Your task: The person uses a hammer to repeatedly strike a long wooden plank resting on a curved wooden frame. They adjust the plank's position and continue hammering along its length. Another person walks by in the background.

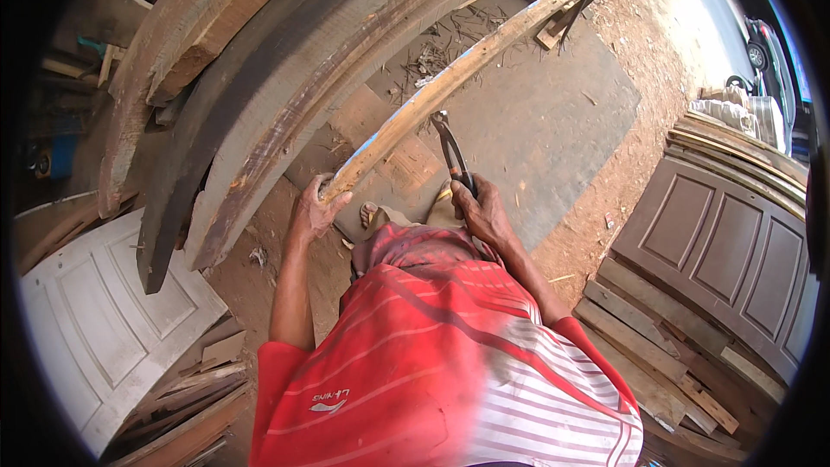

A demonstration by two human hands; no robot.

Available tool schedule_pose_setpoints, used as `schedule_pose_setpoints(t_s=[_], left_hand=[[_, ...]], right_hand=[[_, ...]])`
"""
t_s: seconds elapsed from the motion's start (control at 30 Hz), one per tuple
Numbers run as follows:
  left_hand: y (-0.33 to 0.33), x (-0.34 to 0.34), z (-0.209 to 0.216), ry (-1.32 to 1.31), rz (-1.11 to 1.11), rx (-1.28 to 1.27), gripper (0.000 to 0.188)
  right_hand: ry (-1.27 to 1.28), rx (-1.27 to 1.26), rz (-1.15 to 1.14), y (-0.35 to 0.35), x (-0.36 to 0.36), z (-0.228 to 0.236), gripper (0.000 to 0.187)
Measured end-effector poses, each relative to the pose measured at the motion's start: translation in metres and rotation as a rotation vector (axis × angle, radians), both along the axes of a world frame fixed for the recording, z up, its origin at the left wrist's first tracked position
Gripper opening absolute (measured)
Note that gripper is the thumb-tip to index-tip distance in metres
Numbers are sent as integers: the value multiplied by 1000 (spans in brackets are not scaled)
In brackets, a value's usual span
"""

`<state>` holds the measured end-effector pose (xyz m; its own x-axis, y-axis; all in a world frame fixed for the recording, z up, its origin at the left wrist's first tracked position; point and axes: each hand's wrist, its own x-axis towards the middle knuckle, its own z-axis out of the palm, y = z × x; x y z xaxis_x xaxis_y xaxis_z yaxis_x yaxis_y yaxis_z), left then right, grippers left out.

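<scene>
A long, narrow wooden plank with blue paint marks along its edge slants from my left hand up to the far right. My left hand is closed around its near end, thumb along the side. In my right hand is a pair of pincers with dark handles, gripped by the handles. The jaws of the pincers point away from me, just to the right of the plank and close to it; whether they touch it I cannot tell. The plank's far end lies over a dark wooden support.
Thick curved beams are stacked at the left. A white panelled door leans at the lower left, with scrap boards beside it. On the right, a brown panelled door lies on stacked planks. Nails or splinters litter a flat board underfoot.
</scene>
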<state>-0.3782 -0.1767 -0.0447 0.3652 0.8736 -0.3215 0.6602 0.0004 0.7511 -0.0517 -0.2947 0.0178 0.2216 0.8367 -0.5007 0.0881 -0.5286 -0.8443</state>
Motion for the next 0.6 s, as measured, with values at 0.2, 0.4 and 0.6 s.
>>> schedule_pose_setpoints(t_s=[0.2,0.4,0.6], left_hand=[[-9,1,-17,21,32,160,77],[-5,3,-21,122,67,82,56],[-4,20,3,139,81,65,54]], right_hand=[[-32,-38,-11,-3,23,-2,35],[-65,-53,67,-17,36,-17,35],[-99,-51,74,-20,62,-8,34]])
